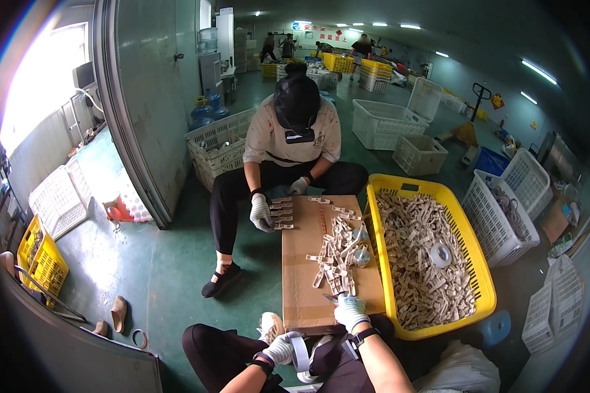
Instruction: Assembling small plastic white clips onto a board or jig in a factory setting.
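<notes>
My left hand [282, 348], in a white glove, is closed on a roll of white tape [300, 354] above my lap. At the near edge of a cardboard box [301, 281], my gloved right hand [352, 313] is closed around a small dark object [332, 299], its kind unclear. Just beyond it lies a loose pile of beige clothespins [337, 252], with bluish clear items [362, 255] among them. Along the box's far left side, several clothespins [282, 213] lie in a row beside a co-worker's gloved hand [261, 213].
A yellow crate [465, 226] full of clothespins stands against the box's right side, a white ring [440, 255] on top. The co-worker [295, 131] sits opposite. White crates [383, 124] stand behind, and a slipper [118, 313] lies on the floor at left.
</notes>
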`<state>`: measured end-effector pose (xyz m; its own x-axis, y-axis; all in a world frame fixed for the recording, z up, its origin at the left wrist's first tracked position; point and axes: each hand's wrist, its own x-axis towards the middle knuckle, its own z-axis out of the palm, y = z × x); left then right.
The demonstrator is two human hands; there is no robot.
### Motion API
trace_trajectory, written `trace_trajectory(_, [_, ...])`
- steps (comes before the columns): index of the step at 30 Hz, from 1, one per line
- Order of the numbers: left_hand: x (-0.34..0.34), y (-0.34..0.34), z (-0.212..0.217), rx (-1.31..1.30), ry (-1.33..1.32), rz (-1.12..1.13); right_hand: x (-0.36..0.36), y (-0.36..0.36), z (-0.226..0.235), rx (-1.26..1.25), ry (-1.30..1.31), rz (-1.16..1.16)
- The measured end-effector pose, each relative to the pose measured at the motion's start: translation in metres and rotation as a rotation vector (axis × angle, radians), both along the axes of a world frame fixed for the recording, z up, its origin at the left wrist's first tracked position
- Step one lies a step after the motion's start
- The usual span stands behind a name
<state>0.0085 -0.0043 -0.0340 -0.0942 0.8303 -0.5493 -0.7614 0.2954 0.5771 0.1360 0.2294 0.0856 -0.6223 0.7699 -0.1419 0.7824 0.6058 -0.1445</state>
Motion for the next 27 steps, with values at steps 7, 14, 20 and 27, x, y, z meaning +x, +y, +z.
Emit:
trace_trajectory(7, [-0.004,0.0,0.001,-0.031,-0.162,0.038,-0.001,0.0,0.001,-0.005,-0.014,0.018])
trace_trajectory(14, [0.006,0.008,0.038,-0.154,-0.257,0.119,0.001,0.0,0.005,-0.011,-0.029,0.007])
trace_trajectory(20, [-0.001,0.002,0.008,-0.084,-0.207,0.087,-0.004,-0.003,0.004,-0.002,-0.024,0.003])
trace_trajectory(27, [-0.005,0.001,-0.009,-0.041,-0.255,0.045,-0.005,-0.003,0.013,-0.04,-0.059,-0.007])
